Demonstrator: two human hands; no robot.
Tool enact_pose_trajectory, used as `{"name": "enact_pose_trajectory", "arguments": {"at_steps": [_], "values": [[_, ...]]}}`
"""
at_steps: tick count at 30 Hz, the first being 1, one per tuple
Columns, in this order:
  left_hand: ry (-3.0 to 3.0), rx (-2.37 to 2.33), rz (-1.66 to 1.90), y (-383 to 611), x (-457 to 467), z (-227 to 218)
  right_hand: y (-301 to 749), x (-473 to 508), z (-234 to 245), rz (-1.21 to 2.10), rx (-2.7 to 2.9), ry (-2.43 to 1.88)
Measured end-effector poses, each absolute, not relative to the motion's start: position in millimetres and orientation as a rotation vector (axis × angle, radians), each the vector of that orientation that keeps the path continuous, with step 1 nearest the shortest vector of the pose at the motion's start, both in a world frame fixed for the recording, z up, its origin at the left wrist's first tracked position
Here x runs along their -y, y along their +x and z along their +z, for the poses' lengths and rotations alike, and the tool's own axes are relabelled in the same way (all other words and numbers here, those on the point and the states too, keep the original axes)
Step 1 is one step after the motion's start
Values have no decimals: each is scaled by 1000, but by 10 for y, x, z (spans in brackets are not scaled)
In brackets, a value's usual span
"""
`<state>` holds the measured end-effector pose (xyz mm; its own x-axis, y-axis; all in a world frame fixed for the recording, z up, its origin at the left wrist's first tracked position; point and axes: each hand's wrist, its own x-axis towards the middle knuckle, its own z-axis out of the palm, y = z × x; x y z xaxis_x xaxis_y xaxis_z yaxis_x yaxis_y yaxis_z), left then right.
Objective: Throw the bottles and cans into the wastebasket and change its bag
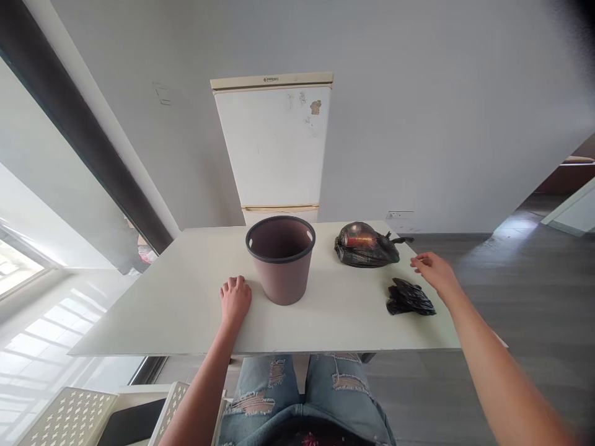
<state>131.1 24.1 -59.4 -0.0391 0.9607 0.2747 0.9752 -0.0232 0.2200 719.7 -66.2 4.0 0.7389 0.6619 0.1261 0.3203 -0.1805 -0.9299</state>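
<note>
A brown plastic bin [281, 260] with a dark rim stands upright in the middle of a white table [186, 297]. My left hand [235, 300] rests on the table just left of the bin, knuckles up and fingers curled under, holding nothing I can see. My right hand [434, 271] hovers near the table's right edge, fingers loosely together, above and to the right of a small crumpled black bag [409, 298]. A filled, tied black bag [365, 245] with something orange showing through lies behind it, right of the bin.
A white fridge [275, 145] stands against the grey wall behind the table. A window runs along the left. White perforated chairs [69, 415] sit at the lower left. Grey floor opens to the right. My knees in ripped jeans are under the table's near edge.
</note>
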Motion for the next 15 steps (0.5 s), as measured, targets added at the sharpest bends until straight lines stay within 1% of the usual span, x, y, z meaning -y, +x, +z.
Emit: {"name": "enact_pose_trajectory", "arguments": {"at_steps": [3,5,11,13,15], "values": [[-2153,2164,-562,1309,-247,-597,7164,1073,-46,378,980,-2012],[-2156,2162,-570,1307,-251,-599,7110,1313,-149,303,1088,-2100],[-2161,2158,-619,1314,-233,-603,6885,1637,-521,82,1248,-2104],[-2160,2158,-651,1325,-230,-601,6810,1627,-562,29,1204,-2093],[-2158,2160,-696,1329,-239,-591,6694,1590,-533,54,1090,-2035]]}}
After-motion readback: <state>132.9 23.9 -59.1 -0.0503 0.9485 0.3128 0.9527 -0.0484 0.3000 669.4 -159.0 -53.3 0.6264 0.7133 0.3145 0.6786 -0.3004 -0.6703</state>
